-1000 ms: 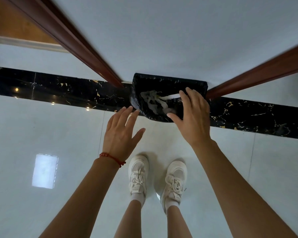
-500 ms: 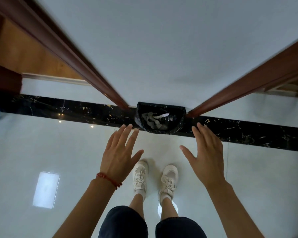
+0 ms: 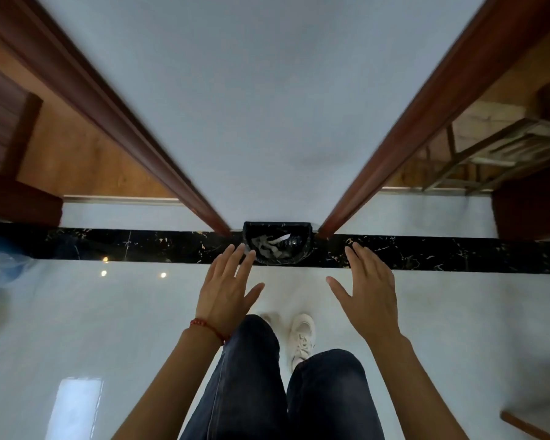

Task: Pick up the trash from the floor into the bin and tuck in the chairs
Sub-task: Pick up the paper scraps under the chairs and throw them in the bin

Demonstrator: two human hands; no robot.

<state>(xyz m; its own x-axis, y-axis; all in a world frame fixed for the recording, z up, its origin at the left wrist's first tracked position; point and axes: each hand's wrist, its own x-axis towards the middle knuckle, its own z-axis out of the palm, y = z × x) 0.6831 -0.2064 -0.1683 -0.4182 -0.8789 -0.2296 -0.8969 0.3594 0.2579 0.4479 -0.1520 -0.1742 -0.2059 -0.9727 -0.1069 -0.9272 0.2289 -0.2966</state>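
- Left hand (image 3: 227,292): centre of the frame, slightly left; palm down, fingers spread and extended, holding nothing. A red bead bracelet (image 3: 206,326) circles the wrist.
- Right hand (image 3: 369,295): centre of the frame, slightly right; palm down, fingers together and thumb splayed toward the middle, holding nothing.
- Bin (image 3: 277,242): black-lined, half-round, just above the two hands in the middle of the frame. The left fingertips overlap its lower left edge in the picture; whether they touch it cannot be told. The right fingertips sit apart from it, to its right.
- Trash (image 3: 272,244): pale crumpled pieces visible inside the bin.
- Black marble strip (image 3: 134,246): runs across the frame from left to right, at the level of the bin and the fingertips.
- White floor (image 3: 77,328): glossy tiles fill the lower half, under the hands.
- Legs in dark jeans (image 3: 251,376) and a white sneaker (image 3: 302,338): lower centre, between the forearms.
- Wall (image 3: 267,106): pale panel above the bin, flanked by two brown wooden frames (image 3: 124,122).
- Blurred wooden furniture (image 3: 496,147): upper right of the frame.
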